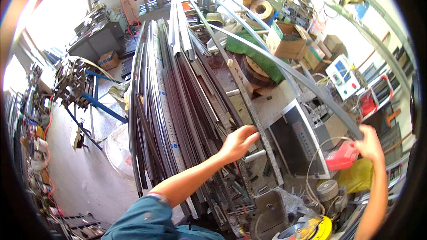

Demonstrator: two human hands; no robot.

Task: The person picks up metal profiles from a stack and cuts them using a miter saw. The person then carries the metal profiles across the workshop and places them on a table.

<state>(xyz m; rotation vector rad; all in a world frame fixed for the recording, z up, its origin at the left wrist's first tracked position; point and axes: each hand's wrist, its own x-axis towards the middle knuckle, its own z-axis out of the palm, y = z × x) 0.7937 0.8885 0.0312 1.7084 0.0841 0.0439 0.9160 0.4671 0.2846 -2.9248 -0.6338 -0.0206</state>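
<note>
Head view: I see the stack of long metal profiles (171,102) leaning across the cluttered workbench (267,106), running from the far end toward me. A long grey strip (284,69) arcs over the bench from the far clutter down to my right hand (369,144), which reaches out at the right rim, fingers closed around the strip's near end. My left arm stretches forward from its teal sleeve (147,218); my left hand (239,142) lies open, fingers spread, resting on the profiles' edge, gripping nothing. A red container (341,156) sits just beside my right hand.
</note>
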